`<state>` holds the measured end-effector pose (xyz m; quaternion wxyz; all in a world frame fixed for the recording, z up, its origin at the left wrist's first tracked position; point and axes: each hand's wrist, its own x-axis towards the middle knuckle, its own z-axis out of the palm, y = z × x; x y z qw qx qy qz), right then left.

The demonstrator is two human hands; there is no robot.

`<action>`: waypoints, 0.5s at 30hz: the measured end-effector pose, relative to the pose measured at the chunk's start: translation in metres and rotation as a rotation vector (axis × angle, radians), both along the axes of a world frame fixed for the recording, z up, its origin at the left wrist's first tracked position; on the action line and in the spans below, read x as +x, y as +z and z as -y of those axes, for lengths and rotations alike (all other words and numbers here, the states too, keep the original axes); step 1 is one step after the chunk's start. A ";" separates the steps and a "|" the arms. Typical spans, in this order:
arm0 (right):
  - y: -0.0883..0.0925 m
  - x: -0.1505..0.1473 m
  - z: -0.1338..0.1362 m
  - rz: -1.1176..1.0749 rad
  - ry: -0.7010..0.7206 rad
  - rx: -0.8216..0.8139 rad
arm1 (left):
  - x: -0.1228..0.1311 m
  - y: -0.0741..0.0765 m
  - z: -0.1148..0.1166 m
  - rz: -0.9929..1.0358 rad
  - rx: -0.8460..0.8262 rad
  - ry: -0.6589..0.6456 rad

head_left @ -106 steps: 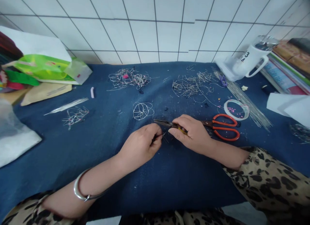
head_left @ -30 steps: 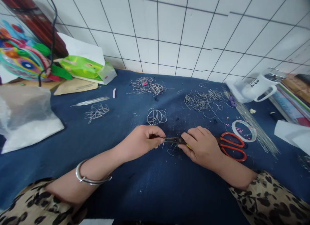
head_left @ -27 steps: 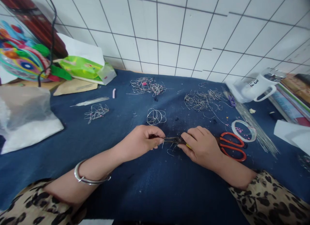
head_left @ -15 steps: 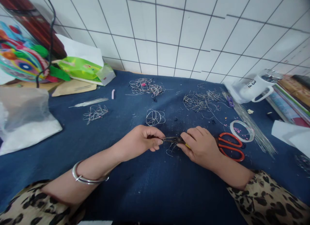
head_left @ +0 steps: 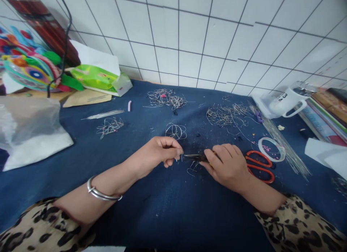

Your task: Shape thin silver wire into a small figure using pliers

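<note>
My left hand rests on the blue cloth with thumb and forefinger pinched on a thin piece of wire. My right hand is closed round the handles of small dark pliers, whose tips point left and meet the wire at my left fingertips. A small bent wire shape lies on the cloth just below the pliers. A silver bangle sits on my left wrist.
Red-handled scissors lie right of my right hand, beside a tape ring and straight wires. Wire tangles dot the cloth. A white mug and books stand far right; bags stand left.
Since 3.5 s ago the pliers' tips have come to the wire at my left fingertips. In the last second both hands stay joined at the wire, with slight finger shifts; the view tilted.
</note>
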<state>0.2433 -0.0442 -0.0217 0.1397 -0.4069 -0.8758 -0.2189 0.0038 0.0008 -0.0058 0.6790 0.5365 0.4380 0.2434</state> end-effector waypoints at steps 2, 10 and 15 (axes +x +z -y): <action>0.000 0.000 0.001 0.022 0.026 0.054 | 0.001 -0.001 0.001 0.023 -0.020 0.012; 0.002 0.001 0.002 0.042 0.044 0.076 | 0.003 -0.001 0.002 0.119 -0.131 0.038; 0.003 0.001 0.002 0.035 0.047 0.083 | 0.003 -0.001 0.002 0.121 -0.174 0.041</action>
